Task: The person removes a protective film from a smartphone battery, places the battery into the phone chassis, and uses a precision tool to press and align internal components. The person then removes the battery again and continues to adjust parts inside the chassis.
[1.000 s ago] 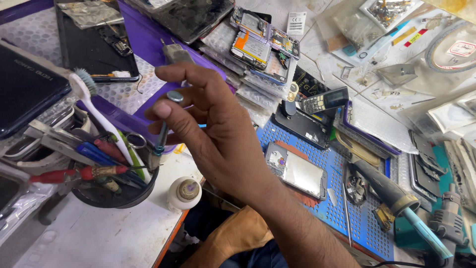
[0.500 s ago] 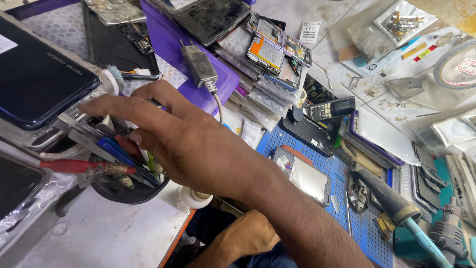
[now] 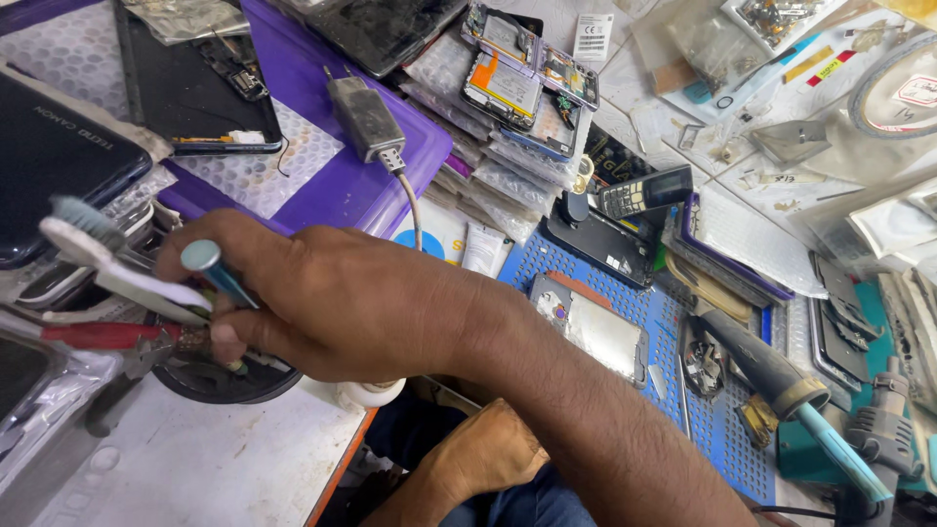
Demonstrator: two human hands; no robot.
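Gripping screwdriver (image 3: 217, 275), blue shaft, silvery cap, right hand (image 3: 337, 303).

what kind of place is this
Most likely a phone repair bench. Opened phones with bare circuit boards are piled up, a dismantled phone lies on a blue mat, and the right hand grips a blue-handled tool over a tool cup.

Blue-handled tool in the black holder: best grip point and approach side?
Take the blue-handled tool by its upper handle, just below the rounded cap, coming from above and from the right. It stands tilted in the black holder, tip down among other tools, so only the top is free. The right hand already has its fingers around that part.
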